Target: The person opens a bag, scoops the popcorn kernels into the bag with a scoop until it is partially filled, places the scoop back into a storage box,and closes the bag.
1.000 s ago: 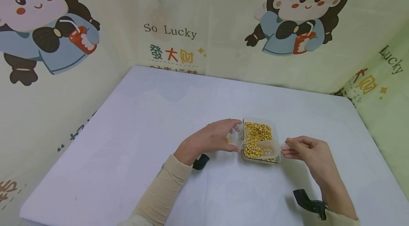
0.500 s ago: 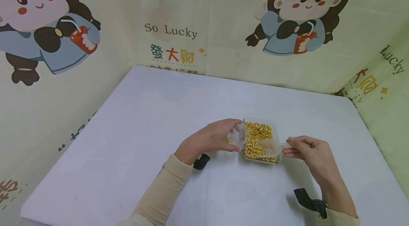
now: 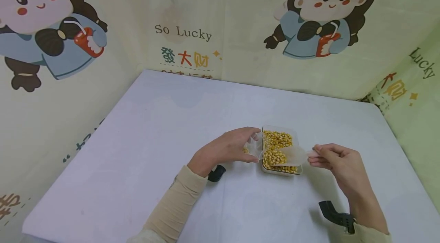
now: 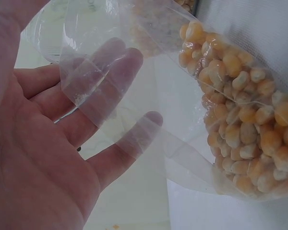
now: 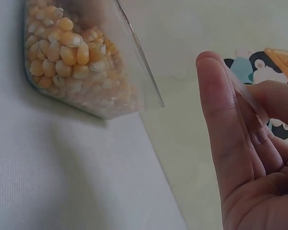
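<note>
A clear box [image 3: 282,172] full of yellow corn kernels [image 3: 276,138] stands on the table. Over its near half is a translucent scoop [image 3: 296,156], with kernels at its left end. My right hand [image 3: 338,162] pinches the scoop's handle between thumb and fingers. Left of the box, my left hand [image 3: 232,145] is spread at the mouth of a clear plastic bag [image 3: 254,146]. In the left wrist view, its straight fingers [image 4: 120,81] show through the film. Corn kernels [image 4: 249,120] fill the lower part of the bag.
A white cloth [image 3: 165,128] covers the table. Printed curtains [image 3: 247,36] hang along the back and sides. Black camera mounts [image 3: 337,217] sit on both wrists, close above the tabletop.
My right hand has drawn the scoop slightly right and up. More kernels now show at its left end. The left hand and the bag have stayed in place.
</note>
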`<state>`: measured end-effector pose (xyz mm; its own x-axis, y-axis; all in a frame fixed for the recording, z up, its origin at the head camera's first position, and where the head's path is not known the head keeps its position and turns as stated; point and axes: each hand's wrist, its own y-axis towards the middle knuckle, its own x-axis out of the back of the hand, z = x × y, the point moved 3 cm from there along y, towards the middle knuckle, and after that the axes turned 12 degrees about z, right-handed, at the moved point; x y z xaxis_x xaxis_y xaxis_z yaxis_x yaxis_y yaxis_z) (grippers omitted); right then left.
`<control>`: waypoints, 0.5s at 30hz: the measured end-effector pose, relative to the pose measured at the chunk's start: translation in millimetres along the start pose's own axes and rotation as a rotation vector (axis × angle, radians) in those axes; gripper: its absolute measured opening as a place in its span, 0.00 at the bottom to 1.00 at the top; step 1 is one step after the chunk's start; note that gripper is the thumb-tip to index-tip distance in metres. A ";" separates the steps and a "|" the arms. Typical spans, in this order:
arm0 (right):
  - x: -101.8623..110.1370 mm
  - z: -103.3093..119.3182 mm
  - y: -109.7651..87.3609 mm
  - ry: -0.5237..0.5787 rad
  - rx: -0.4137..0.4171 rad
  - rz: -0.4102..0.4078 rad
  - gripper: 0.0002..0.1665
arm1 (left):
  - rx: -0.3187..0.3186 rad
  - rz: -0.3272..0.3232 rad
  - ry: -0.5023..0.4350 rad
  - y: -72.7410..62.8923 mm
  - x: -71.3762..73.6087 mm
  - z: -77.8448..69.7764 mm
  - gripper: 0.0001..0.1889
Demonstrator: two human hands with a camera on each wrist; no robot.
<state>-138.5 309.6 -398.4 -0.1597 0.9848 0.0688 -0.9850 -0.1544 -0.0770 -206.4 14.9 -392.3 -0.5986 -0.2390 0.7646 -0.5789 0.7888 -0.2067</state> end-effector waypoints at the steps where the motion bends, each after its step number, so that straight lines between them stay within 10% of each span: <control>1: 0.6 -0.2 -0.1 0.003 0.002 -0.001 0.07 | -0.001 0.000 0.001 0.1 0.0 0.2 0.44; 15: 9.7 -2.6 -4.1 0.119 0.020 -0.025 0.08 | 0.011 0.007 0.011 1.3 -0.2 -0.1 0.45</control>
<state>-135.8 320.1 -399.9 -0.1271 0.9907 -0.0480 -0.9899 -0.1297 -0.0568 -207.0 16.0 -392.7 -0.5967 -0.2271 0.7697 -0.5808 0.7841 -0.2189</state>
